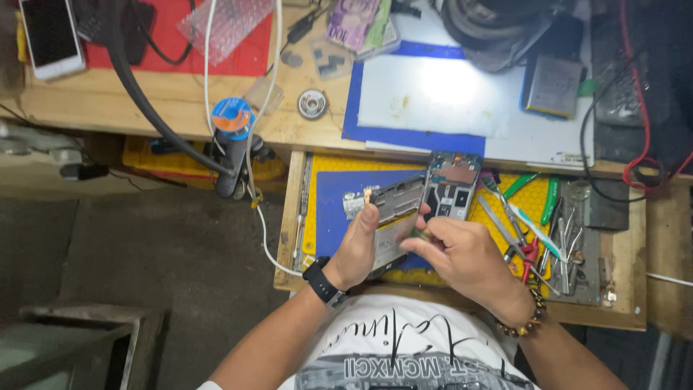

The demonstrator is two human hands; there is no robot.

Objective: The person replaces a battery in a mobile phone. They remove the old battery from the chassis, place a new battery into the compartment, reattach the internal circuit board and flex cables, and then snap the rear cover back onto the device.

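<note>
Cluttered wooden workbench over grey floor

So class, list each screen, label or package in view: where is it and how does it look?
White smartphone: bench's top left corner, dark blank screen, face up.
Clear plastic packet: on the red mat, rectangular, bubbled.
Opened phone: above both hands, back off, dark innards showing.
Grey flat battery: top right, rectangular.

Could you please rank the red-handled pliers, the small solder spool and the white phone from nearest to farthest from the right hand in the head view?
From the right hand:
1. Red-handled pliers: just beside it, among the tools in the open drawer.
2. Small solder spool: up on the wooden bench, toward the left.
3. White phone: far top-left corner of the bench.
</note>
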